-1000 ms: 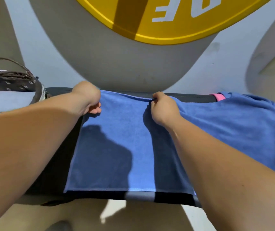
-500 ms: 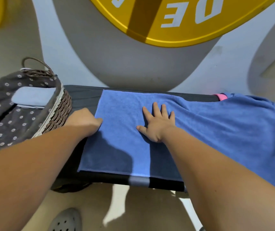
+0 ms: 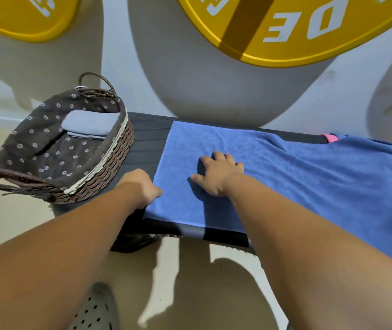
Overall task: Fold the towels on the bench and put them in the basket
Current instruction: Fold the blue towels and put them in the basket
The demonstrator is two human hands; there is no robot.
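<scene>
The blue towel [image 3: 297, 177] lies spread across the bench [image 3: 147, 139], its right part rumpled. Our right hand [image 3: 216, 175] rests palm-down on its left half, fingers spread. Our left hand [image 3: 140, 186] sits at its left edge, fingers curled; we cannot tell whether it pinches the hem. The basket [image 3: 109, 167] stands left of both hands, holding one folded towel [image 3: 90, 123].

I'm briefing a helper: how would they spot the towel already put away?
At the left end of the dark bench sits a wicker basket with flowered lining. Inside lies the folded towel, pale grey-blue, unlike the brighter blue towel spread on the bench.
</scene>
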